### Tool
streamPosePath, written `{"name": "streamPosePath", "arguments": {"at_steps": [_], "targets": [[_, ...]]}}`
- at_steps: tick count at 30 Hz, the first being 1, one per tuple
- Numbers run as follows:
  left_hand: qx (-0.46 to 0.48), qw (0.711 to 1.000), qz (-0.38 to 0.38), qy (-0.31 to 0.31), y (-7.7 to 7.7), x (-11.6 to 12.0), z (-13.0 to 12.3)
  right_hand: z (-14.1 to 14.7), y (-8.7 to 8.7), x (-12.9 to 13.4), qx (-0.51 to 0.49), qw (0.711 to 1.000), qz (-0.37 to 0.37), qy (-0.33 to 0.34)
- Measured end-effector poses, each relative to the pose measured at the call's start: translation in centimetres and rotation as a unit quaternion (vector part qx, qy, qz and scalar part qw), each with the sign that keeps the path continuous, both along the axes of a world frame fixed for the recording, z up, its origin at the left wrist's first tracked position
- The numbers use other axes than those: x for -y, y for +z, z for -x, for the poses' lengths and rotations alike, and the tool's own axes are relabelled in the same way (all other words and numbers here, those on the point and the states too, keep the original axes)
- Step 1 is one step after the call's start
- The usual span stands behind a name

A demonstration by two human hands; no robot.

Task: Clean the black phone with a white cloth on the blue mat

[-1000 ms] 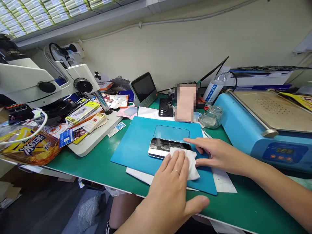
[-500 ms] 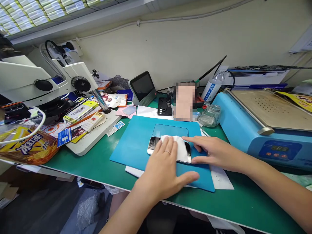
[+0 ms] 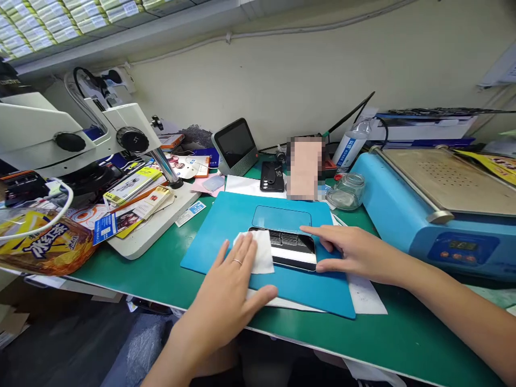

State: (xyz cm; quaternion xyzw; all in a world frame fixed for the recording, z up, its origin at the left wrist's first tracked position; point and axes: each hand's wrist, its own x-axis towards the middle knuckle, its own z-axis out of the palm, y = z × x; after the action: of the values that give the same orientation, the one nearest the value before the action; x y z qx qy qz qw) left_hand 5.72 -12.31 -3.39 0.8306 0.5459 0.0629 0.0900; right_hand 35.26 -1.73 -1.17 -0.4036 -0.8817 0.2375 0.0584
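On a blue mat (image 3: 209,231) lies a phone (image 3: 292,250) with a dark, shiny screen that reflects stripes. A white cloth (image 3: 264,252) covers its left end and spills onto the mat. My left hand (image 3: 229,285), a ring on one finger, lies flat on the cloth with its fingers spread. At the phone's right end, my right hand (image 3: 346,250) has thumb and index finger apart, touching the near and far corners and steadying it. Just behind the phone rests a clear glass sheet with a dark outline (image 3: 282,216).
A microscope (image 3: 133,134) and a bagged drink (image 3: 44,242) stand at the left. Behind the mat are a black phone (image 3: 272,176), a smart display (image 3: 236,146) and a glass jar (image 3: 349,191). A blue heating machine (image 3: 443,231) occupies the right.
My left hand has slid left with the cloth, uncovering the middle and right of the phone's screen. My right hand has stayed in place.
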Motion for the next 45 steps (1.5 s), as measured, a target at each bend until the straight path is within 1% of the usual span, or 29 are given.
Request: {"name": "streamPosePath", "arguments": {"at_steps": [2,4,6,9,12,15,18,19,22,24,25,27,29,30,32,34,36,37,39,42,44,45], "targets": [[-0.009,1.000,-0.009,0.026,-0.1,-0.5,-0.4,0.0,0.1,0.0,0.003,1.000,0.009,-0.002],[-0.004,0.999,-0.021,0.029,-0.2,-0.9,-1.9,-0.1,0.0,0.0,0.004,1.000,0.012,-0.001],[0.014,0.999,-0.030,0.010,-0.2,-1.2,-4.0,-0.1,-0.1,0.0,0.002,1.000,0.006,0.004],[0.051,0.998,-0.020,-0.018,-0.1,-1.5,-7.1,-0.2,-0.3,0.0,-0.008,1.000,-0.007,0.011],[0.080,0.996,-0.007,-0.039,0.0,-1.3,-8.5,-0.2,-0.3,0.0,-0.014,1.000,-0.015,0.007],[0.084,0.995,-0.007,-0.061,0.0,-0.4,-7.8,-0.1,-0.3,-0.1,-0.012,1.000,-0.016,0.009],[0.057,0.995,-0.022,-0.079,-0.2,0.5,-5.3,-0.2,-0.3,-0.1,-0.009,1.000,-0.016,0.013],[0.043,0.996,-0.032,-0.073,-0.3,0.6,-4.3,-0.2,-0.4,-0.1,-0.007,1.000,-0.015,0.012],[-0.001,0.997,-0.065,-0.029,-0.5,0.3,-1.7,-0.2,-0.3,-0.1,0.000,1.000,-0.008,0.006],[-0.020,0.997,-0.077,-0.003,-0.5,-0.5,-0.9,-0.2,-0.3,-0.1,0.006,1.000,-0.002,0.002],[-0.025,0.997,-0.078,0.008,-0.5,-1.0,-0.9,-0.2,-0.3,-0.1,0.006,1.000,0.000,0.003],[-0.027,0.997,-0.071,0.018,-0.2,-1.8,-1.8,-0.2,-0.3,-0.1,0.005,1.000,0.000,0.004],[-0.019,0.998,-0.058,0.009,0.0,-2.3,-3.7,-0.2,-0.3,-0.1,0.004,1.000,-0.002,0.005],[-0.010,0.999,-0.050,-0.007,0.1,-2.3,-4.8,-0.2,-0.3,-0.1,0.003,1.000,-0.002,0.004],[0.013,0.998,-0.053,-0.030,0.2,-2.1,-7.2,-0.2,-0.3,-0.1,-0.003,1.000,-0.003,0.001],[0.033,0.996,-0.065,-0.054,0.1,-1.5,-9.1,-0.2,-0.4,0.0,-0.009,1.000,-0.008,0.005],[0.045,0.995,-0.070,-0.063,0.0,-0.9,-9.9,-0.2,-0.5,0.0,-0.013,1.000,-0.016,0.017],[0.049,0.994,-0.069,-0.066,-0.1,-0.5,-9.8,-0.2,-0.5,0.0,-0.012,1.000,-0.018,0.022],[0.049,0.994,-0.064,-0.079,-0.1,0.0,-8.9,-0.2,-0.5,-0.1,-0.010,0.999,-0.022,0.029],[0.027,0.994,-0.065,-0.086,-0.2,0.6,-6.0,-0.2,-0.4,-0.1,-0.002,1.000,-0.019,0.025],[0.003,0.996,-0.073,-0.060,-0.4,0.7,-3.8,-0.1,-0.3,-0.1,0.005,1.000,-0.014,0.017],[-0.007,0.996,-0.078,-0.037,-0.5,0.7,-2.8,-0.1,-0.2,-0.1,0.008,1.000,-0.011,0.014]]}}
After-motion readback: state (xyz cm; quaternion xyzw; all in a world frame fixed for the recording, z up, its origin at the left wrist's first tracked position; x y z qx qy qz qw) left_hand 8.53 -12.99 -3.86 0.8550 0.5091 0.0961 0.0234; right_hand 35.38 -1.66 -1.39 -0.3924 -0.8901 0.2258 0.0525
